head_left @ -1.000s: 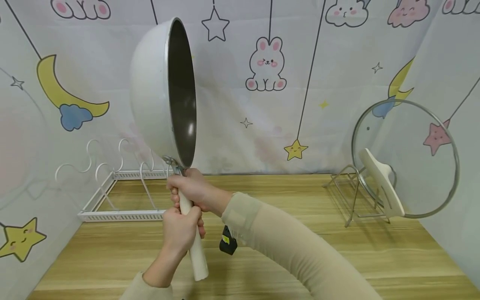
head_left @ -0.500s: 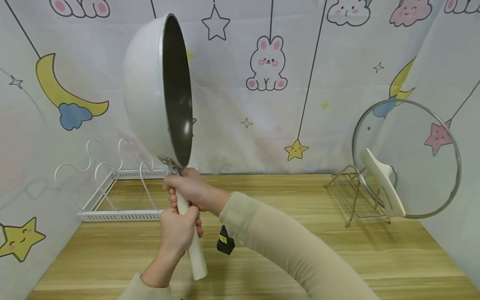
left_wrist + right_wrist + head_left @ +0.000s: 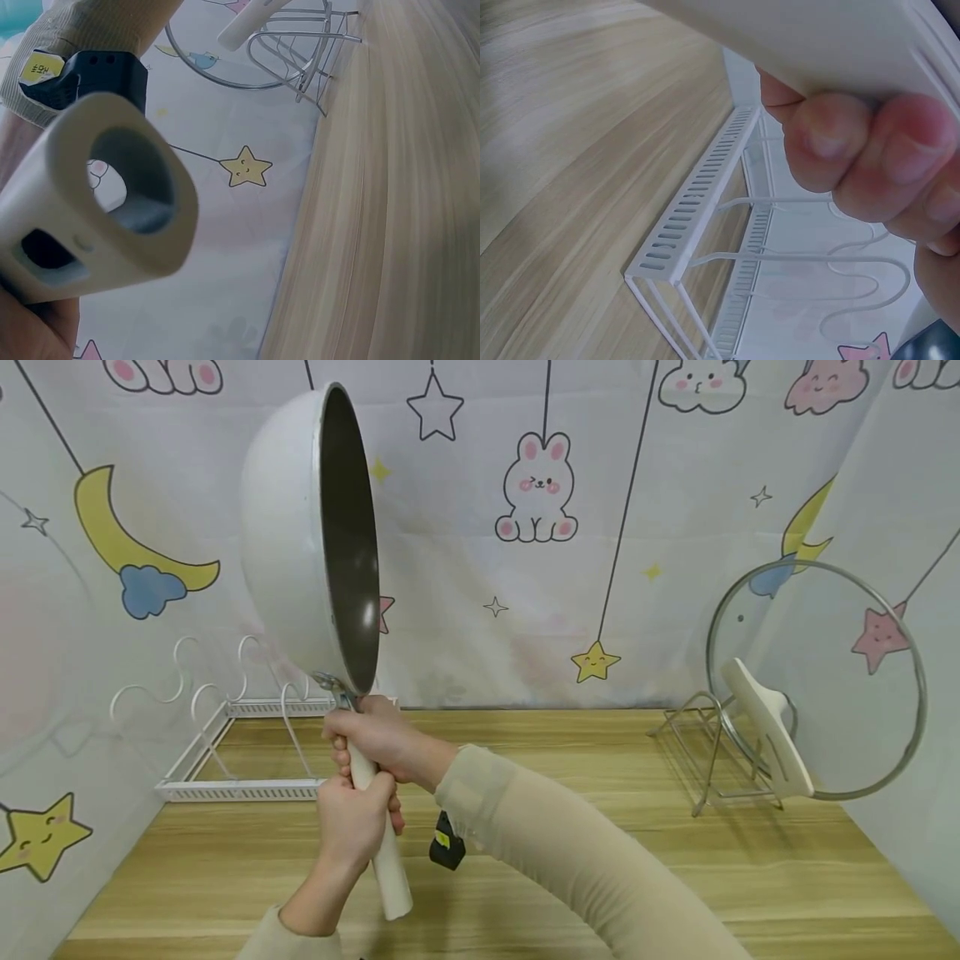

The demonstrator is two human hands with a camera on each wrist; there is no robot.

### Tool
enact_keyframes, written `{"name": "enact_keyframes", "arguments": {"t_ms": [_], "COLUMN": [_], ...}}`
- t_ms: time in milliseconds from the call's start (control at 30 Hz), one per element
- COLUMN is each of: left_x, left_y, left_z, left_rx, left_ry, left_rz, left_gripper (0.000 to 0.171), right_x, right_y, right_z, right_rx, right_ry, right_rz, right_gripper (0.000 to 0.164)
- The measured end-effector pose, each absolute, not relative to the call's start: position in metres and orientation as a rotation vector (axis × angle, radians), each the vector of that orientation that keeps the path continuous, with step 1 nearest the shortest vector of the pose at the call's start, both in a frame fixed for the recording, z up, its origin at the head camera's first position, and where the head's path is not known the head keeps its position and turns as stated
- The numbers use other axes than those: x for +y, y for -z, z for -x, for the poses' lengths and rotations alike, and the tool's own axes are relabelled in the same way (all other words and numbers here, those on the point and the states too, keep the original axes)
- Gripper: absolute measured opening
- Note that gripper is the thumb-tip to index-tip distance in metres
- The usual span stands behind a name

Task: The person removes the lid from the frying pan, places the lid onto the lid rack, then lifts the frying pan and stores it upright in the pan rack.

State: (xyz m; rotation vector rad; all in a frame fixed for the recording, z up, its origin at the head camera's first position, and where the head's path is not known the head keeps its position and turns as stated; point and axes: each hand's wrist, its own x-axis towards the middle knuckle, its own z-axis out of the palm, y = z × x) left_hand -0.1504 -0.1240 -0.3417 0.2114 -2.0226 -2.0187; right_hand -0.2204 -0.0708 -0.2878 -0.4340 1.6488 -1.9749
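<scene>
In the head view a deep wok (image 3: 281,535), white outside and dark inside, stands upright on its side, rim facing right. Its cream handle (image 3: 392,877) slants down toward me. My right hand (image 3: 382,739) grips the handle close to the pan, while my left hand (image 3: 351,817) holds it just below. The right wrist view has curled fingers (image 3: 832,142) against the handle (image 3: 802,45). From the left wrist, the hollow handle end (image 3: 142,180) shows up close, with part of the left hand (image 3: 34,330) under it.
A white rack (image 3: 240,791) with wavy wire dividers sits at the back left of the wooden table (image 3: 562,860). At the right, a metal stand (image 3: 705,760) bears a glass lid (image 3: 847,693) with a cream knob (image 3: 768,727). A patterned cloth wall (image 3: 465,552) rises behind.
The wok has drifted slightly left and up in the head view, and both hands have moved slightly left with it. Their grip on the handle looks the same.
</scene>
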Motion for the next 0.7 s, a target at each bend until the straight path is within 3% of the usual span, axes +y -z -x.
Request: {"name": "enact_keyframes", "arguments": {"t_ms": [700], "left_x": [-0.1268], "left_y": [0.3435], "left_z": [0.1520], "left_rx": [-2.039], "left_ry": [1.957], "left_rz": [-0.248], "left_gripper": [0.015], "right_x": [-0.0751], "right_y": [0.2897], "right_z": [0.2238], "right_rx": [1.610], "right_ry": [1.957], "right_rz": [0.439], "right_gripper": [0.026]}}
